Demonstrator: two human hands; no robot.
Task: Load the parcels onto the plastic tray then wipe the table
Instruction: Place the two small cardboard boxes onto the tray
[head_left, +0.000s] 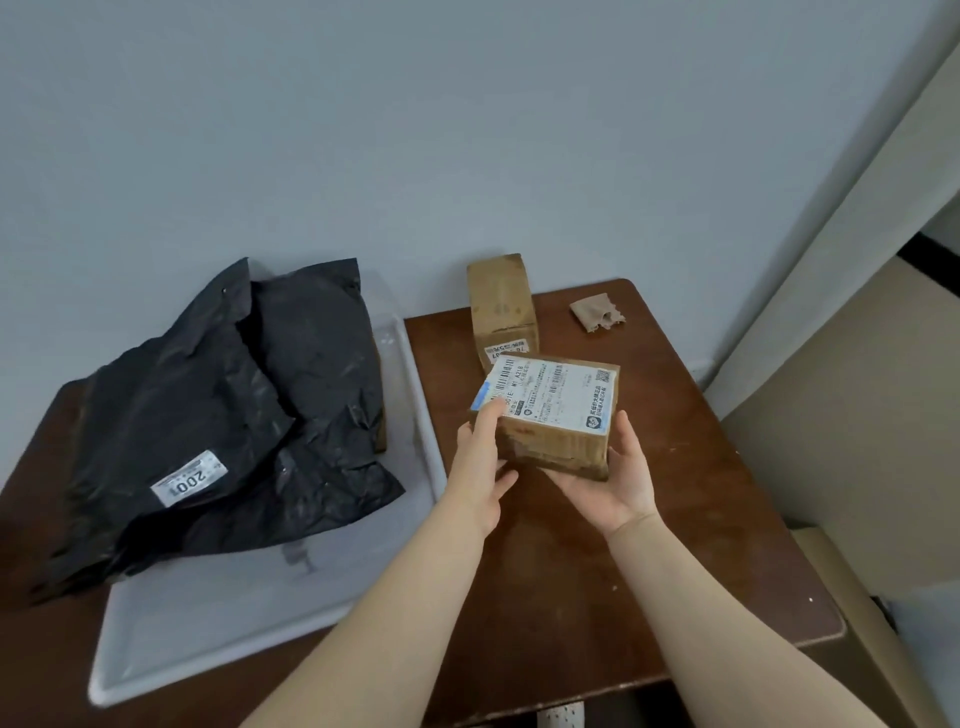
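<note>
Brown table (597, 545); cardboard parcel (553, 410) gripped between left hand (480, 467) and right hand (618, 478), fingers (623, 434) curled

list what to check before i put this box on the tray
1. Grip on labelled box: left hand and right hand both hold it, ok.
2. Bare room on plastic tray in front of black bags: ok.
3. Box lifted off the table: ok.
4. Second box loaded: not ok, it stands on the table.
5. Crumpled brown piece is a wiping cloth: cannot tell.
</note>
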